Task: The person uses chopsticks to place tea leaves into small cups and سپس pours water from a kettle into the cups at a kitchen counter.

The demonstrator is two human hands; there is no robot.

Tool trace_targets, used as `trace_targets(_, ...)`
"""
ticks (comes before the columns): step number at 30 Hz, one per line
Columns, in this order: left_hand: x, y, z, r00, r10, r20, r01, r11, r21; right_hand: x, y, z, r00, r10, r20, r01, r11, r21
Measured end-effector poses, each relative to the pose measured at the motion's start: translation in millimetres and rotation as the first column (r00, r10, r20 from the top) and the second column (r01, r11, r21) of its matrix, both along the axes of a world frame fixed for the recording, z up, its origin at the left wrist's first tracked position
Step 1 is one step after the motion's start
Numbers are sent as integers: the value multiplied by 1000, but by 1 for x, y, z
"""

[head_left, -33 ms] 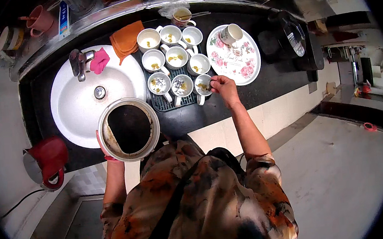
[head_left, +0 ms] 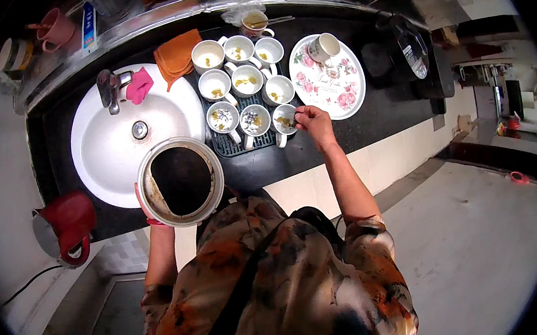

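My left hand (head_left: 143,205) is wrapped round the side of a round, pale-rimmed canister (head_left: 217,179), mostly hidden beneath it. Dark contents show inside the canister. The fingertips of my right hand (head_left: 316,125) are pinched together at the rim of the white cup (head_left: 282,133) at the near right of a group. What they hold, if anything, is too small to make out. Several white cups (head_left: 215,83) stand in rows on a dark ribbed mat (head_left: 231,149). Yellowish-green bits lie in the cups, and the near row also has dark flecks.
A white sink (head_left: 98,153) with a tap (head_left: 108,92) and pink cloth (head_left: 139,85) is at left. Orange cloths (head_left: 176,55) lie behind. At right, a flowered tray (head_left: 314,100) bears a cup (head_left: 324,48) beside a black appliance (head_left: 405,53). A red kettle (head_left: 72,220) stands near left.
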State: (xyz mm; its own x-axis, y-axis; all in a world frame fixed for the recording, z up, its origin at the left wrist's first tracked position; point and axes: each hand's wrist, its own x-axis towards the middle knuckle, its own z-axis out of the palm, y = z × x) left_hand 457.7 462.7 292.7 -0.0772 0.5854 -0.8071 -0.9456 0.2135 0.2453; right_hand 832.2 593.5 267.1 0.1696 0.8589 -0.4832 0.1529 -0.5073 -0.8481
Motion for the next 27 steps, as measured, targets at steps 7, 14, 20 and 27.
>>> trace_targets(7,9,2,0,995,90,39,-91,995,41,0,0,-10,997,-57,-45,59,998,29)
trace_targets(14,19,3,-1,985,132,111,-144,985,100,-4,0,-12,997,-58,-49,61,996,59)
trace_targets(20,19,-3,-16,990,104,93,-120,977,177,-3,0,-16,994,-70,-88,75,996,57)
trace_targets(27,21,-5,-26,992,94,79,-110,967,230,0,23,3,915,-187,-357,188,982,-33)
